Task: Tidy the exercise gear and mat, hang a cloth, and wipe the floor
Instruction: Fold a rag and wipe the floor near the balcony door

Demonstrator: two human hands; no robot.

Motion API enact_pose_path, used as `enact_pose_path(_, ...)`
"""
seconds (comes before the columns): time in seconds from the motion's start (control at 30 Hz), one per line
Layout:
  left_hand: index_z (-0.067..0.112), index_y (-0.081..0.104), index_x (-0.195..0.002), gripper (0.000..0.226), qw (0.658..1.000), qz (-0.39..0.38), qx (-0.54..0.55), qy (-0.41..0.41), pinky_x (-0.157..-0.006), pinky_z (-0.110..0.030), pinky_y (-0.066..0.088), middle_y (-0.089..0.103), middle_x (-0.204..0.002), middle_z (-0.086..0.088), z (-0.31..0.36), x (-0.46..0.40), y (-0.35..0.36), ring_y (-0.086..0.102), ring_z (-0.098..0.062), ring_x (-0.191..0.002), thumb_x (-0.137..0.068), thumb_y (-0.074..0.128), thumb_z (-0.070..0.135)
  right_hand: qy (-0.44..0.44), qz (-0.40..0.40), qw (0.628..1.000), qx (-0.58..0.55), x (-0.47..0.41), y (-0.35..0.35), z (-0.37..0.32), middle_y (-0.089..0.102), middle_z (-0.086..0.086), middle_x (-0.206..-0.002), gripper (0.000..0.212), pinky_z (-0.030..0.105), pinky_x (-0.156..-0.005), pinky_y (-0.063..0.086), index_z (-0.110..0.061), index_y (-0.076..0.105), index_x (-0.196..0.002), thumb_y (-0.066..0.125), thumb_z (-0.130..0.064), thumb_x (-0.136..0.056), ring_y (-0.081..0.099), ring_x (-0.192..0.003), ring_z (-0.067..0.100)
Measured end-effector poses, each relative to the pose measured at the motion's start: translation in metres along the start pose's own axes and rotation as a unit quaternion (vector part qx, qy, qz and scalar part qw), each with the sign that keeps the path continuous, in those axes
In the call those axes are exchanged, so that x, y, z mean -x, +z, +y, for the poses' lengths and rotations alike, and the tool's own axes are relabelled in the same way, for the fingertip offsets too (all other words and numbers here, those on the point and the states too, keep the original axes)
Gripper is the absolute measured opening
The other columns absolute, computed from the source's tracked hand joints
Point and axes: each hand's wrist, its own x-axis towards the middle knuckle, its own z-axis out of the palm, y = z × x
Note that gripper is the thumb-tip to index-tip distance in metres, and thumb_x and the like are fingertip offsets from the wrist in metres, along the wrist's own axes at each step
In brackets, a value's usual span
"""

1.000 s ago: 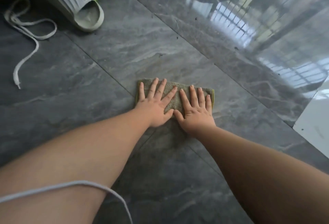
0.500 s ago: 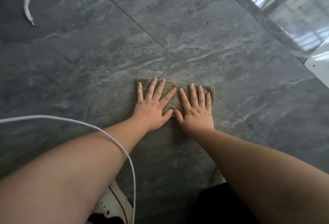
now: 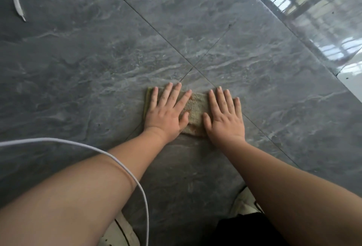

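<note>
Hands [image 3: 166,112] farther apart on cloth [image 3: 196,108]

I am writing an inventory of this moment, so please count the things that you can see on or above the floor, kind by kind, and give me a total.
Hands: 2, the left hand and the right hand, both flat on the cloth
Cloths: 1, the green cloth
White cords: 2, the lace on the floor and the thin cable over the left forearm
Total: 5
</note>
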Motion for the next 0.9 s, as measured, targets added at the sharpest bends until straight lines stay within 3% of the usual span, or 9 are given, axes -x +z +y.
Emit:
enact_pose_path(0.13,0.035,0.022,-0.155,0.068,1.0,-0.01,-0.003,-0.015,-0.119,-0.059,0.003,0.019,-0.164,-0.002,0.003,-0.003,-0.002,0.011,-0.025,-0.152,-0.09,0.036,0.051,0.002,-0.004,1.0,-0.011,-0.002,-0.002,0.0,0.01,0.003,-0.166,0.07,0.044,-0.123,-0.005,-0.026,0.013,-0.159,0.035,-0.048,-0.096,0.002,-0.153,0.022)
enact_pose_path(0.23,0.035,0.013,-0.156,0.068,0.999,-0.041,0.002,-0.01,-0.119,-0.059,-0.001,0.01,-0.166,-0.002,0.003,-0.003,-0.008,0.003,-0.024,-0.153,-0.092,0.031,0.051,-0.001,-0.009,1.0,-0.03,-0.002,-0.006,0.0,0.007,0.002,-0.166,0.071,0.044,-0.123,-0.006,-0.025,0.012,-0.159,0.034,-0.048,-0.096,0.0,-0.153,0.021)
enact_pose_path(0.37,0.026,0.014,-0.157,0.066,0.998,-0.005,0.064,0.012,-0.122,-0.051,0.002,0.009,-0.166,-0.005,-0.015,0.001,-0.022,0.002,-0.026,-0.152,-0.097,0.036,0.041,-0.003,0.03,0.987,-0.16,0.0,-0.021,0.011,0.026,0.008,-0.162,0.067,0.038,-0.124,0.006,-0.014,0.033,-0.152,0.054,-0.022,-0.09,0.016,-0.151,0.024)
enact_pose_path(0.43,0.016,0.032,-0.151,0.063,0.986,0.052,0.153,-0.026,-0.121,-0.044,0.014,0.029,-0.158,-0.01,-0.031,0.006,-0.031,0.022,-0.031,-0.146,-0.092,0.051,0.026,0.06,0.058,0.968,-0.237,0.004,-0.033,0.017,0.042,0.009,-0.15,0.055,0.033,-0.119,0.02,-0.011,0.047,-0.14,0.057,-0.008,-0.086,0.032,-0.141,0.027)
enact_pose_path(0.5,0.009,0.049,-0.137,0.053,0.961,0.11,0.231,-0.1,-0.112,-0.039,0.031,0.045,-0.138,-0.016,-0.045,0.013,-0.037,0.044,-0.03,-0.124,-0.085,0.061,0.012,0.149,0.042,0.948,-0.278,0.011,-0.042,0.021,0.047,0.008,-0.134,0.046,0.032,-0.111,0.031,-0.01,0.05,-0.132,0.057,-0.006,-0.086,0.042,-0.127,0.026)
enact_pose_path(0.6,0.008,0.053,-0.122,0.038,0.903,0.081,0.345,-0.243,-0.09,-0.036,0.048,0.049,-0.118,-0.013,-0.054,0.014,-0.044,0.053,-0.015,-0.085,-0.086,0.065,0.008,0.248,-0.022,0.91,-0.33,0.023,-0.047,0.02,0.044,0.005,-0.126,0.046,0.038,-0.104,0.044,-0.01,0.047,-0.133,0.061,-0.011,-0.088,0.052,-0.115,0.022)
enact_pose_path(0.7,0.009,0.054,-0.117,0.033,0.896,-0.004,0.339,-0.288,-0.077,-0.032,0.047,0.056,-0.106,-0.007,-0.056,0.009,-0.044,0.055,-0.018,-0.082,-0.087,0.068,0.014,0.335,-0.035,0.865,-0.372,0.027,-0.043,0.011,0.046,0.005,-0.126,0.05,0.036,-0.099,0.047,-0.014,0.047,-0.133,0.068,-0.018,-0.087,0.053,-0.108,0.018)
enact_pose_path(0.77,0.01,0.055,-0.113,0.033,0.904,0.001,0.318,-0.287,-0.077,-0.031,0.046,0.058,-0.102,-0.005,-0.057,0.004,-0.047,0.058,-0.022,-0.085,-0.085,0.071,0.017,0.393,-0.022,0.835,-0.384,0.021,-0.041,0.005,0.045,0.004,-0.123,0.048,0.036,-0.097,0.045,-0.017,0.048,-0.128,0.07,-0.021,-0.086,0.051,-0.104,0.019)
enact_pose_path(0.9,0.013,0.049,-0.105,0.034,0.882,-0.044,0.315,-0.348,-0.061,-0.031,0.038,0.058,-0.09,-0.003,-0.049,-0.007,-0.052,0.055,-0.019,-0.076,-0.085,0.074,0.027,0.481,-0.02,0.787,-0.386,0.003,-0.042,-0.003,0.052,0.009,-0.123,0.035,0.046,-0.097,0.046,-0.023,0.041,-0.11,0.066,-0.027,-0.086,0.056,-0.107,0.031)
